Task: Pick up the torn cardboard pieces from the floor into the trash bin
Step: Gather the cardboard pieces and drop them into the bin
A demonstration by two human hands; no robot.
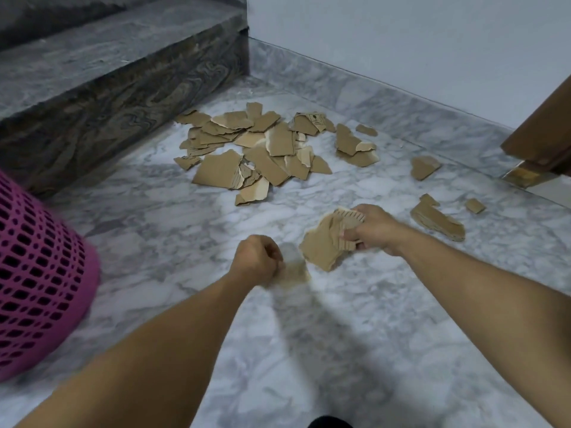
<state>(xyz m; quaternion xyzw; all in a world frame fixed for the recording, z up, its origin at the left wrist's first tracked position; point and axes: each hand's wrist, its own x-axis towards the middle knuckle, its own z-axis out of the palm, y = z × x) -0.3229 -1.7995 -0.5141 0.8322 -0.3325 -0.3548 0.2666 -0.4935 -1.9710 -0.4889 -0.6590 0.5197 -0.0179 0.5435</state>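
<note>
A heap of torn brown cardboard pieces (256, 149) lies on the marble floor near the step. A few loose pieces (437, 219) lie to the right. My right hand (375, 228) grips a stack of cardboard pieces (324, 245) above the floor. My left hand (256, 262) is closed on a small blurred cardboard piece (292, 273) beside that stack. The pink perforated trash bin (37, 273) stands at the left edge, partly out of view.
A dark marble stair step (117, 88) runs along the back left. A grey wall (401, 41) closes the back. A brown wooden door (543, 134) juts in at the right. Pale marble floor (340, 350) stretches in front of me.
</note>
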